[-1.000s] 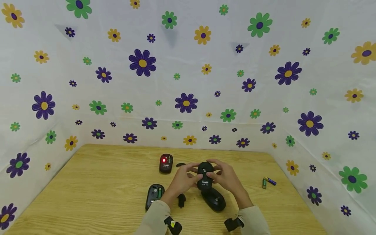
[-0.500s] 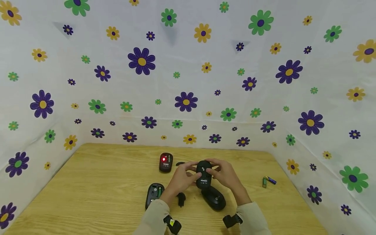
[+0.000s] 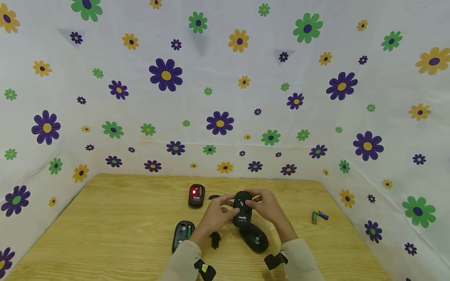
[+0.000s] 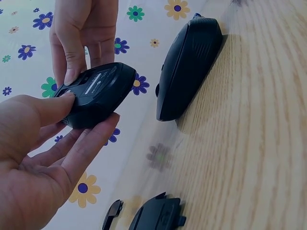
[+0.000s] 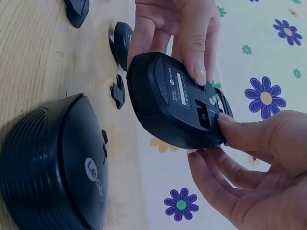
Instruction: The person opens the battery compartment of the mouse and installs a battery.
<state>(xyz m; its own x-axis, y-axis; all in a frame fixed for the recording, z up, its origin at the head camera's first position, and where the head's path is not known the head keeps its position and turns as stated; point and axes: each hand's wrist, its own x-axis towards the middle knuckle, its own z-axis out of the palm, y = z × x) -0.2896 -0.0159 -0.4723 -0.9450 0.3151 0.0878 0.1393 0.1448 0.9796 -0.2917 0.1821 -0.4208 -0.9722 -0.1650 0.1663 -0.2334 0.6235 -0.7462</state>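
Note:
Both hands hold a black computer mouse (image 3: 242,221) above the table with its underside facing up. My left hand (image 3: 213,217) grips one side, thumb on the underside and fingers beneath. On the opposite side my right hand (image 3: 268,207) grips it near the far end. The right thumb (image 5: 240,130) presses at the edge of a dark recess (image 5: 203,114) in the underside. Beyond that thumb a dark gap shows at the mouse's end, partly hidden by the fingers. Just below the held mouse, another black mouse (image 3: 254,239) lies top side up.
An upturned mouse (image 3: 180,235) with a green battery inside lies left of the left forearm. Farther back is another upturned mouse (image 3: 196,200), its red light on. Loose black covers (image 3: 215,241) (image 3: 214,197) lie near the left hand. Two batteries (image 3: 314,218) lie at the right.
The right thumb has slid toward the far end of the held mouse, and dark openings now show in its underside. The mouse has moved slightly left; the left hand keeps its grip.

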